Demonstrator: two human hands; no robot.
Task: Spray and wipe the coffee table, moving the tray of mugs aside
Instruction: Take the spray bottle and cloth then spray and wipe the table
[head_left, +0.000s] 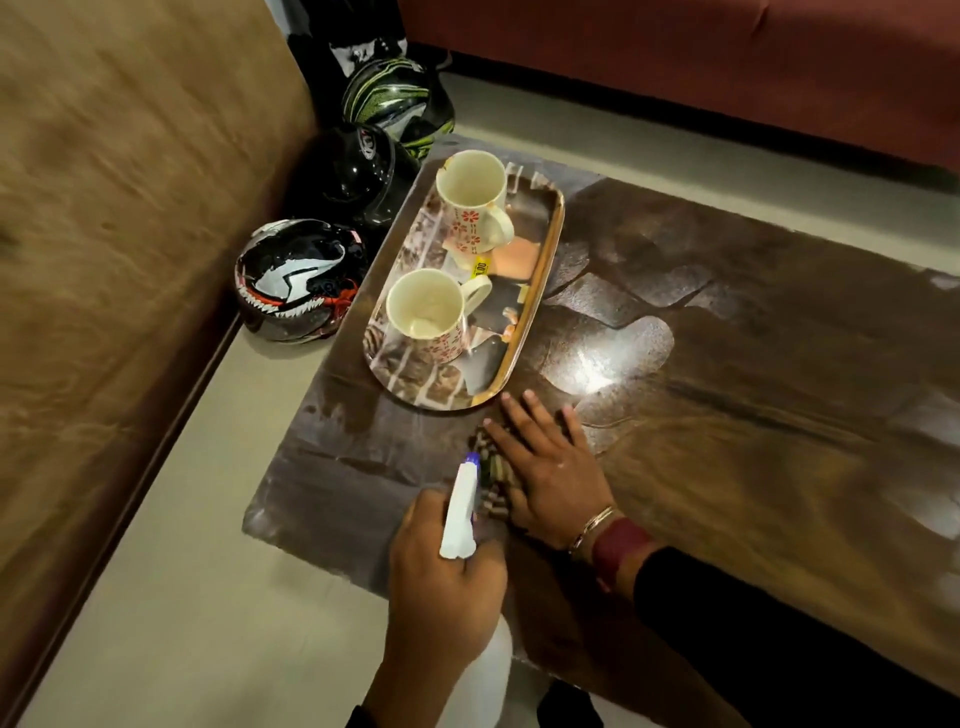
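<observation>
A dark glossy coffee table (727, 332) fills the middle and right. At its left end stands a mirrored oval tray (540, 291) with two cream mugs with red flowers, one far (475, 200) and one near (428, 312). My left hand (447, 582) grips a white spray bottle (460, 512), its blue nozzle pointing toward the tray. My right hand (550, 467) lies flat, fingers spread, pressing a striped cloth (491, 483) onto the table just in front of the tray. The cloth is mostly hidden under the hand.
Three motorcycle helmets sit on the floor left of the table: a black, white and red one (296, 280), a black one (353, 171) and a green-black one (397, 101). A brown sofa (104, 234) runs along the left. A red-brown sofa (701, 57) lies beyond the table.
</observation>
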